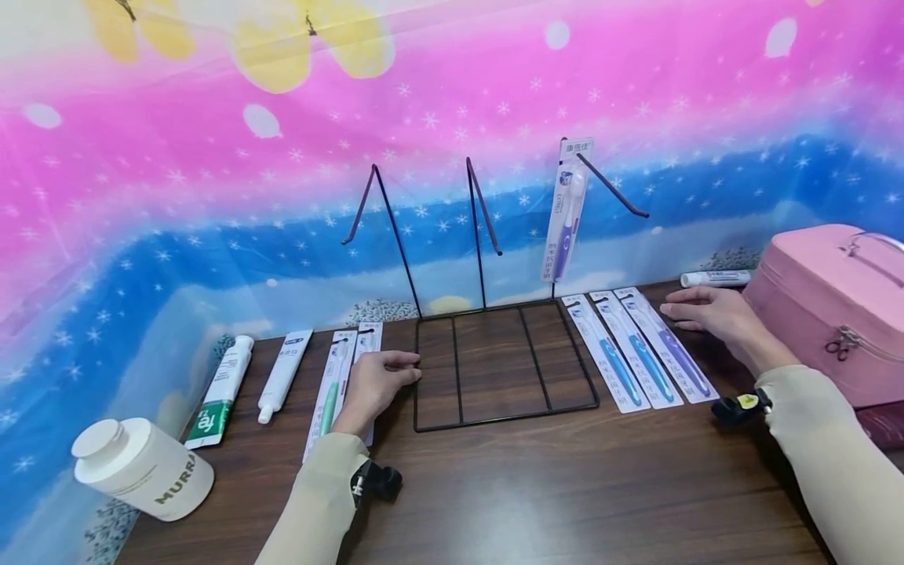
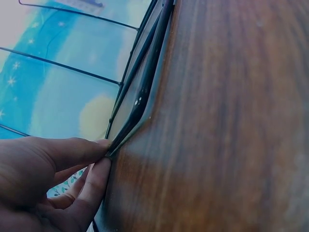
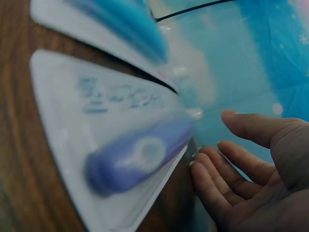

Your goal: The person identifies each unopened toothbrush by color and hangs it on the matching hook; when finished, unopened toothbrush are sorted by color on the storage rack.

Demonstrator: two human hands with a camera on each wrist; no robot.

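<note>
A black wire rack [image 1: 508, 418] with three upright hooked arms stands on the wooden table. My left hand [image 1: 374, 388] is at its left side; in the left wrist view, thumb and forefinger pinch the dark wire [image 2: 145, 92] of its base. A packaged purple toothbrush [image 1: 564, 235] hangs from the rack's right hook. To the rack's right lie two packaged blue toothbrushes [image 1: 614, 361] and a packaged purple toothbrush [image 1: 674, 353]. Beside that purple one, my right hand [image 1: 727, 318] holds nothing, its thumb apart from loosely bent fingers. A packaged green toothbrush [image 1: 330, 400] and another pack [image 1: 370, 337], partly hidden, lie by my left hand.
On the left are a white bottle [image 1: 141, 471], a green-and-white tube [image 1: 220, 392] and a white toothpaste tube [image 1: 285, 373]. A pink case [image 1: 833, 306] stands at the right, with a white tube [image 1: 715, 278] behind it. A printed cloth backdrop [image 1: 452, 110] rises behind the table.
</note>
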